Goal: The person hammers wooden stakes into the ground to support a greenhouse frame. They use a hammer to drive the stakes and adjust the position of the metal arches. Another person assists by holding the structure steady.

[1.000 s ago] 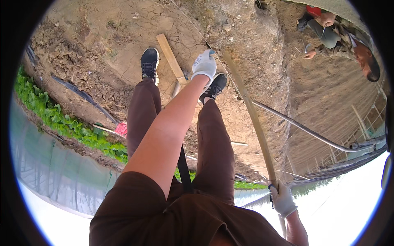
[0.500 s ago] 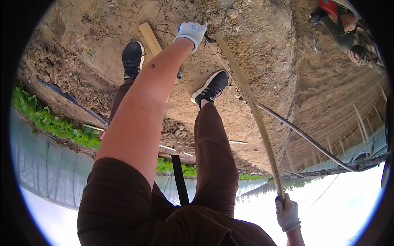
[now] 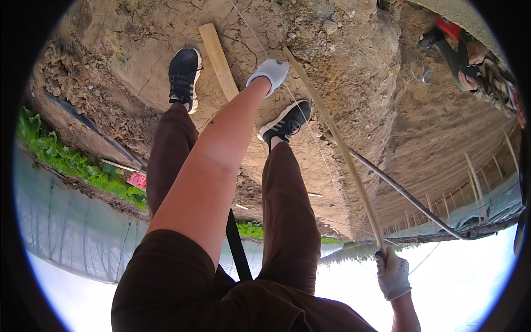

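My left hand [image 3: 269,74], in a white glove, reaches out in front of my right shoe. Its fingers are closed where a thin string [image 3: 251,30] passes, and the glove covers part of that string. A long, slightly curved wooden pole [image 3: 349,160] slants across the right side, its far end close beside my left fingertips. My right hand [image 3: 395,275], also in a white glove with a dark finger area, is wrapped round the pole's other end at the lower right. What tip, if any, the pole has cannot be made out.
A flat wooden board [image 3: 218,58] lies on cracked soil between my shoes. A grey pipe [image 3: 409,193] crosses behind the pole. Another person [image 3: 470,66] crouches at the upper right. Leafy green plants [image 3: 72,160] and plastic sheeting [image 3: 66,227] run along the left.
My left hand has come back toward my right shoe, and the string has shifted with it. My right hand has moved slightly lower and right, still gripping the pole.
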`<state>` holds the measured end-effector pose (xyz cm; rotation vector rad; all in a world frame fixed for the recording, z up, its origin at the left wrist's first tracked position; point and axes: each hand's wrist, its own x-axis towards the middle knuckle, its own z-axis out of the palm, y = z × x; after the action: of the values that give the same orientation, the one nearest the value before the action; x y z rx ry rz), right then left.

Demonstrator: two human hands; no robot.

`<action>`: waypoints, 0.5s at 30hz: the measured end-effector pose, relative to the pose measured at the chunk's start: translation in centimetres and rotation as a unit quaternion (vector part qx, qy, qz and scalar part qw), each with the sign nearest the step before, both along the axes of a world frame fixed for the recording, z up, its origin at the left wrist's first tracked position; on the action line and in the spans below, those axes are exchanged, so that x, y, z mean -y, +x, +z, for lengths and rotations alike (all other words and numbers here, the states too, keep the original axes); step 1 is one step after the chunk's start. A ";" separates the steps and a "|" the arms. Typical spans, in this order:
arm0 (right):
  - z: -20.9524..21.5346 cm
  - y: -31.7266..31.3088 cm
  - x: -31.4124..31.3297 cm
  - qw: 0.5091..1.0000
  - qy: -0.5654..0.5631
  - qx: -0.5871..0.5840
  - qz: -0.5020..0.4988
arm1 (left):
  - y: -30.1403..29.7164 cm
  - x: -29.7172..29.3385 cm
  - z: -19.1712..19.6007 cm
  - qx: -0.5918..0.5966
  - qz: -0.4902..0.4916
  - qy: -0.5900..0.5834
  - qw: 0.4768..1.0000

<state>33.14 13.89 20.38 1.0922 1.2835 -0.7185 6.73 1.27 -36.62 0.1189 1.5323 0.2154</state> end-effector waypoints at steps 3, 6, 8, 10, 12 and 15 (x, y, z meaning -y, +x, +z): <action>0.2 -0.8 -0.6 1.000 0.005 0.011 0.014 | 1.8 -1.0 2.6 0.062 0.169 -0.058 0.982; 1.1 -1.4 -1.6 0.998 0.001 0.050 0.031 | 2.3 -1.6 4.3 0.056 0.320 -0.066 0.943; 1.1 -1.5 -1.8 0.997 -0.005 0.051 0.050 | 2.5 -2.1 4.7 0.063 0.282 -0.070 0.955; 1.0 -1.4 -2.4 0.997 -0.008 0.045 0.069 | 2.9 -2.1 4.4 0.077 0.188 -0.043 0.978; 0.8 -1.2 -2.6 0.996 -0.003 0.039 0.076 | 4.4 -3.1 4.4 0.030 0.154 -0.056 0.986; 0.7 -1.4 -2.6 0.996 -0.007 0.044 0.083 | 4.1 -4.2 6.7 0.074 0.160 -0.065 0.982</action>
<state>31.73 16.47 21.13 0.9820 1.2754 -0.5492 10.81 5.46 -29.94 -0.2447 1.4062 0.3706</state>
